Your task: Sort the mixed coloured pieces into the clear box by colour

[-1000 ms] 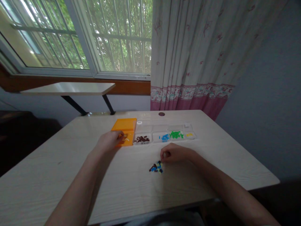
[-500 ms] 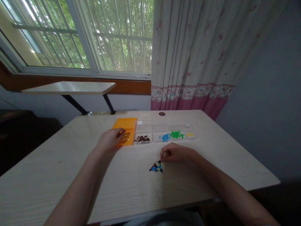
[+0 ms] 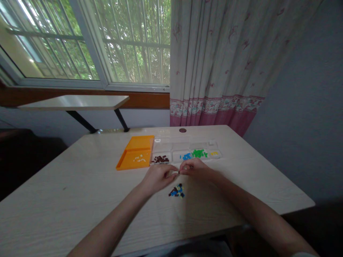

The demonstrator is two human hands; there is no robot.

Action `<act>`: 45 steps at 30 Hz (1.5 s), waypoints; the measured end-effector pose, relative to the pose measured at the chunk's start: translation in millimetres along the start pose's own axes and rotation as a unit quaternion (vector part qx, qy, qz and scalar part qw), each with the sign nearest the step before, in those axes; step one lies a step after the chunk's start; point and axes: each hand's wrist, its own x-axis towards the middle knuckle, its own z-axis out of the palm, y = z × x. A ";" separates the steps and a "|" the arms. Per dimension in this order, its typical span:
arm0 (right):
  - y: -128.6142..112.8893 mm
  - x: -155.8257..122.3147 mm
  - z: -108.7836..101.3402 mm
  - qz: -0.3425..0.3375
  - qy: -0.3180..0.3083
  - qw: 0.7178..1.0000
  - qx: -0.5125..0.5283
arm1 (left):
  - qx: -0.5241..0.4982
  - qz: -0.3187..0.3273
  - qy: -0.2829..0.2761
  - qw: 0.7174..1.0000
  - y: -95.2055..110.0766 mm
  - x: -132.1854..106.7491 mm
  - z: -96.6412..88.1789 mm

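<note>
My left hand [image 3: 158, 175] and my right hand [image 3: 193, 167] meet fingertip to fingertip above the wooden table [image 3: 80, 200], both pinched on a tiny piece too small to name. Just below them lies a small pile of mixed beads [image 3: 177, 191], blue, black and yellow. Behind the hands stands a clear sorting tray [image 3: 174, 145] with brown beads [image 3: 160, 159], blue beads [image 3: 187, 156], green beads [image 3: 199, 153] and yellow beads [image 3: 213, 153] in separate compartments. An orange lid [image 3: 135, 157] with a few white beads lies to the tray's left.
A round cable hole [image 3: 182, 130] sits at the table's far edge. Behind it are a barred window [image 3: 88, 39], a narrow shelf [image 3: 72, 102] and a floral curtain [image 3: 219, 57]. A grey wall [image 3: 302, 100] stands to the right.
My left hand left the orange lid and came right to meet my right hand. My right hand rose from the bead pile toward the tray. The lid now shows whole.
</note>
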 end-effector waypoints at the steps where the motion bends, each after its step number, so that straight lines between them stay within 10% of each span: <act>1: -0.9 0.1 1.4 0.000 0.015 1.000 0.007 | -0.004 -0.001 0.003 1.000 -0.8 -0.3 0.4; 18: -3.7 -1.5 7.1 -0.061 0.094 0.992 -0.056 | -0.028 0.022 0.062 0.997 -5.6 -1.4 4.8; 25: -1.9 -8.0 3.1 -0.084 -0.097 0.987 -0.095 | 0.014 0.039 0.190 0.981 -12.3 -2.3 -9.4; 32: -5.1 -6.7 6.6 -0.076 -0.122 0.982 -0.122 | 0.041 0.032 0.230 0.972 -14.8 -3.3 -12.1; 45: 6.4 -1.5 6.4 -0.048 -0.096 0.994 -0.029 | 0.106 -0.215 0.139 0.961 -41.2 4.1 -9.3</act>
